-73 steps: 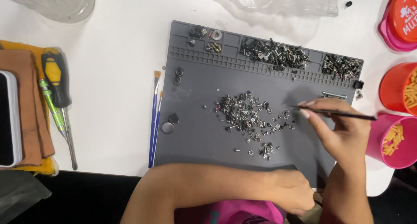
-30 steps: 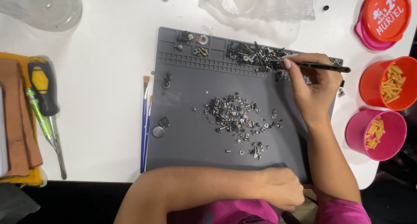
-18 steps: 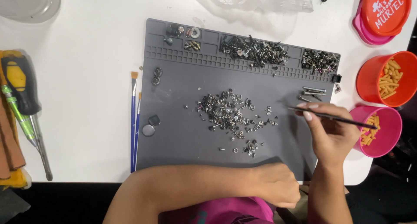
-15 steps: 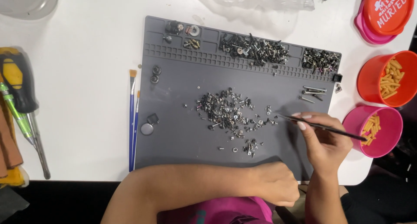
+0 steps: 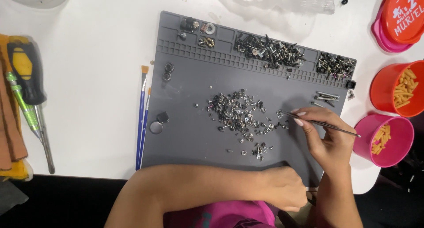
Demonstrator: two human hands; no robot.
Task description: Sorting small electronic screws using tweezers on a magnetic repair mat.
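White worktop (image 5: 97,55) with a grey mat (image 5: 190,135) laid on it, dark floor past the near edge. Loose pile of screws (image 5: 238,113) sits mid-mat, more sorted into the slots along the mat's far edge. Right hand (image 5: 324,137) is pinched shut on tweezers (image 5: 322,123), tips just at the right fringe of the pile. Left hand (image 5: 285,190) is curled at the mat's near edge; can't tell if it's holding anything. Right side: orange tub (image 5: 395,89) and pink tub (image 5: 388,139), both with little yellow bits inside, plus an orange lid (image 5: 404,13) with white lettering on a pink tub. Left: two brushes (image 5: 142,117) and screwdrivers (image 5: 26,91).
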